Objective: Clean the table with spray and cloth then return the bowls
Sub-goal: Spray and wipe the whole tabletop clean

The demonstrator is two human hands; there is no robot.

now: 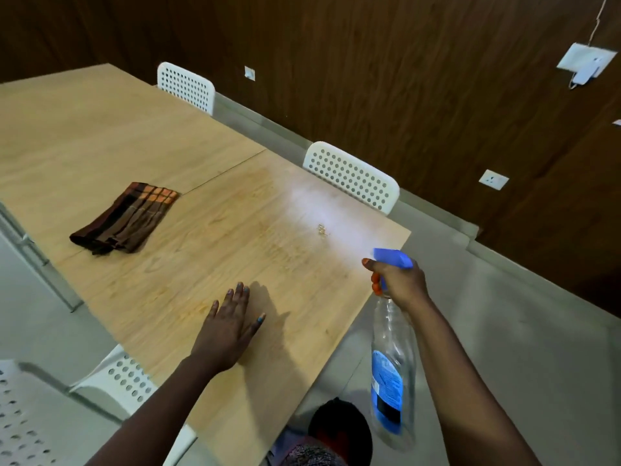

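My right hand (401,282) grips the neck of a clear spray bottle (391,364) with a blue nozzle and blue label, a finger on the orange trigger. A white mist hangs over the far right part of the wooden table (188,250), above a small patch of crumbs (322,229). My left hand (228,327) lies flat on the table near its front edge, fingers spread. A folded brown and orange checked cloth (126,218) lies on the table to the left, away from both hands. No bowls are in view.
White perforated chairs stand at the far side (353,176), further back (186,85), and at the near left (121,378). A dark wood-panelled wall with sockets (493,179) runs behind. Grey floor lies to the right of the table's end.
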